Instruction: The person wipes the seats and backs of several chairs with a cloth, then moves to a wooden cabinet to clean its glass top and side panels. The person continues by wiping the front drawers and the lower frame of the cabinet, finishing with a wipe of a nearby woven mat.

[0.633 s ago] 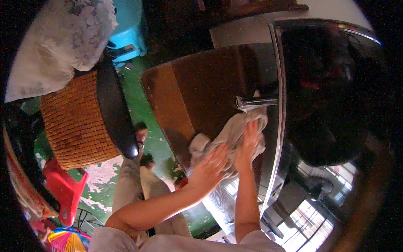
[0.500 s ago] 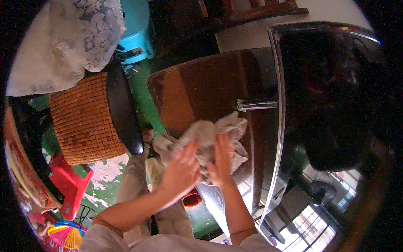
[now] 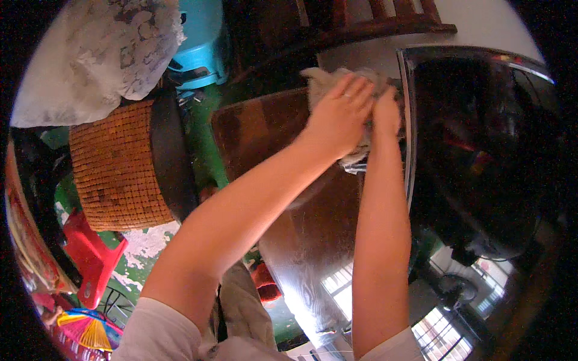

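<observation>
A crumpled greyish-white cloth [image 3: 319, 81] is bunched on the far part of a dark brown wooden cabinet top [image 3: 259, 126], close to the black television [image 3: 475, 156]. My left hand [image 3: 343, 117] presses on it with fingers stretched out flat. Beside it, my right hand [image 3: 387, 114] has its fingers curled against the cloth, next to the screen's edge. Part of the television's silver stand foot [image 3: 355, 168] shows just below the cloth. Both arms reach far forward, and my hands cover much of the cloth.
A chair with a brown woven seat [image 3: 114, 168] stands to the left, below a pale patterned fabric cover [image 3: 90, 66]. Behind are a blue plastic stool [image 3: 201, 45] and dark wooden furniture [image 3: 385, 27]. A red plastic stool [image 3: 90, 259] sits on the worn green floor.
Both hands have slid the cloth away from me and to the right, from the cabinet's near middle to its far end by the screen. My arms are now more outstretched.
</observation>
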`<state>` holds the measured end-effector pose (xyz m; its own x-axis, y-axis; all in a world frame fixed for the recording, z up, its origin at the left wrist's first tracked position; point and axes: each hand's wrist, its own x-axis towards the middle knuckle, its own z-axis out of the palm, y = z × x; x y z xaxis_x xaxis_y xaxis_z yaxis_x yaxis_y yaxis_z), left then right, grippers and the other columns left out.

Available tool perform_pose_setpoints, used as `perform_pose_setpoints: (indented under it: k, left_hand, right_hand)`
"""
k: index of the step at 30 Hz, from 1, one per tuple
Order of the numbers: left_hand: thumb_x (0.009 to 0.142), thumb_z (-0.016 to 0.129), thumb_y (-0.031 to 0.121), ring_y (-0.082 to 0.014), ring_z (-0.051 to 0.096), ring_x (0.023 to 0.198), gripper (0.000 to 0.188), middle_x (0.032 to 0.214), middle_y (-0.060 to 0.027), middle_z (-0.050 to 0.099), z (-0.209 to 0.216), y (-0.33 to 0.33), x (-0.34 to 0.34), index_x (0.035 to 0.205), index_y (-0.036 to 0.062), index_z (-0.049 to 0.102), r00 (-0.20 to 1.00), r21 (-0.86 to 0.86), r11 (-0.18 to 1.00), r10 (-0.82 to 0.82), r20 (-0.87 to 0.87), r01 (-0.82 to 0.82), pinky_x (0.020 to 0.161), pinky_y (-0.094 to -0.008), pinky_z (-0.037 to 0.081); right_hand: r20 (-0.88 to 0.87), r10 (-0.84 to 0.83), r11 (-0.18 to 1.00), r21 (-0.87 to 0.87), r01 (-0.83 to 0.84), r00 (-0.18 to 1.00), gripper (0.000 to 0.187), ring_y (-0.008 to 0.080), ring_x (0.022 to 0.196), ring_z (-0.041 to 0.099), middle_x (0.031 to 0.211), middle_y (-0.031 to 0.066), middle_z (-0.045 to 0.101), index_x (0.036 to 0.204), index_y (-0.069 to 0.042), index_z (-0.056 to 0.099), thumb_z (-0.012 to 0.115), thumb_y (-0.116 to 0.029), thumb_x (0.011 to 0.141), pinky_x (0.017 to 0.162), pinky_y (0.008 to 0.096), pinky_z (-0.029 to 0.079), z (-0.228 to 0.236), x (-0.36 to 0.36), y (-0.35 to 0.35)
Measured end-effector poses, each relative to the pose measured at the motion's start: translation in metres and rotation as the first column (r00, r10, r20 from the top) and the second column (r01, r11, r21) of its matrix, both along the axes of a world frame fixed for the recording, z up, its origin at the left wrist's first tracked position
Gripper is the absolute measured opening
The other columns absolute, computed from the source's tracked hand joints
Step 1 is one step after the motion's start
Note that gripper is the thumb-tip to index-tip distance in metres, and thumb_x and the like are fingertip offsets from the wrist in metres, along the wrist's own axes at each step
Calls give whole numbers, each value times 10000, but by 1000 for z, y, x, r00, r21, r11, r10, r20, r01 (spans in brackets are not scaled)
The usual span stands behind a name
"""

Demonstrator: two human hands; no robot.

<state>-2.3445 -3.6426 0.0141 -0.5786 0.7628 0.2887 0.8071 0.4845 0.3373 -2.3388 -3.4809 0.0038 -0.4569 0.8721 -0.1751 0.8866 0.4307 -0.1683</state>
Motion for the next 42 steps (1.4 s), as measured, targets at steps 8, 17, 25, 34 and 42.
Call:
perform_pose_setpoints:
  k: [8, 17, 25, 34, 42]
  left_hand:
    - [858, 509, 278, -302, 279, 1399, 540, 1470, -149, 384, 8, 35, 6, 1356, 71, 486, 970, 0, 984, 176, 166, -179, 1161, -471, 128]
    - [830, 557, 299, -396, 210, 1413, 666, 1482, -269, 288, 29, -102, 95, 1377, -46, 400, 887, -129, 957, 291, 360, -261, 1151, -508, 121]
    - [878, 526, 342, -357, 299, 1380, 601, 1439, -220, 380, 15, -156, 286, 1355, -15, 447, 877, -134, 984, -42, 478, 120, 1156, -492, 138]
    - [835, 566, 526, -295, 143, 1447, 750, 1551, -102, 234, 20, -122, 372, 1453, 155, 355, 866, -189, 850, -455, 208, 492, 1182, -500, -5]
    - [812, 578, 508, -283, 201, 1428, 703, 1522, -121, 289, 26, -61, 223, 1410, 175, 421, 940, -47, 960, -259, 221, 276, 1172, -480, 62]
  right_hand:
    - [-403, 198, 952, -137, -273, 893, 493, 310, 1300, 411, 1369, 169, 488, 1334, -68, 493, 370, -347, 946, 1063, 422, 327, -39, -6, 84]
    - [-230, 742, 667, 158, -728, 630, 504, 327, 1404, 256, 1506, 120, 321, 1373, -160, 463, 459, -247, 877, 1130, 550, 141, 29, 25, -152]
    - [-197, 728, 646, -122, -753, 657, 628, 328, 1439, 193, 1543, 114, 265, 1433, -131, 395, 502, -282, 833, 1133, 549, 125, 43, 229, -176]
    - [-155, 125, 980, 175, -97, 980, 627, 309, 1436, 183, 1536, 109, 246, 1470, -164, 300, 354, -478, 930, 1126, 557, 150, 20, 439, -138]
    - [-132, 309, 926, 267, -266, 942, 632, 295, 1415, 241, 1538, 82, 270, 1462, -165, 308, 465, -392, 894, 1128, 553, 171, 17, 282, -56]
